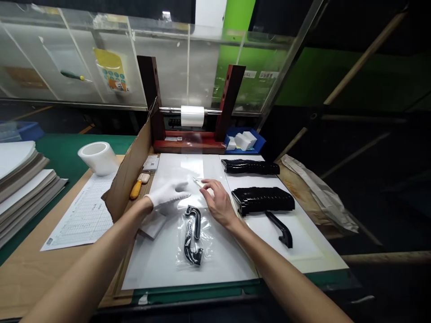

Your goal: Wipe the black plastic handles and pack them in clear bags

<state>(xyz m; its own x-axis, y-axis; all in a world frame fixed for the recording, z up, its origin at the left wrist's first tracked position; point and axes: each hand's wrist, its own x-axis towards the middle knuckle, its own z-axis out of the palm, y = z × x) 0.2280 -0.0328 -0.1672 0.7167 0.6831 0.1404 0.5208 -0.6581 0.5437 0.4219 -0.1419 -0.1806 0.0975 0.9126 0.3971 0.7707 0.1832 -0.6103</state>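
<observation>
My left hand (170, 195), in a white glove, reaches over the white board with its fingers stretched out and apart, holding nothing I can see. My right hand (218, 202) is bare and closed around a slim, pale utility knife (198, 182), whose tip points up and left. Clear film (193, 165) runs down from the roll onto the board just beyond both hands. Below them lies a clear plastic bag (209, 240) with two black curved handles (197, 224) inside. Partly under my left forearm is a small grey-white block or stack (153, 224).
A film roll (192, 116) hangs on a rod between dark red posts. To the right lie black ribbed parts (264, 199) and one loose black handle (281, 229). A blue bin (257, 142) holds white blocks. At left stand a cardboard flap (129, 168), a yellow-handled tool (136, 189) and a white roll (101, 159).
</observation>
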